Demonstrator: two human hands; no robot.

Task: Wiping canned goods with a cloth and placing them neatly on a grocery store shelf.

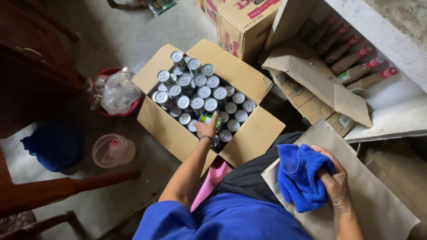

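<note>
An open cardboard box (171, 131) on the floor holds several silver-topped tin cans (209, 93). My left hand (207, 128) reaches into the box's near side and grips one green-labelled can (206, 118) lying on its side among the others. My right hand (333, 180) holds a bunched blue cloth (302, 178) over a flat sheet of cardboard (378, 209) on my lap.
A red bowl (104, 75) with a plastic bag stands left of the box, with a clear plastic jar (113, 151) and a blue bag (53, 146) nearer. More cartons (242, 26) stand behind. A white shelf (387, 93) at right holds brown bottles (356, 58). Wooden furniture (40, 66) stands left.
</note>
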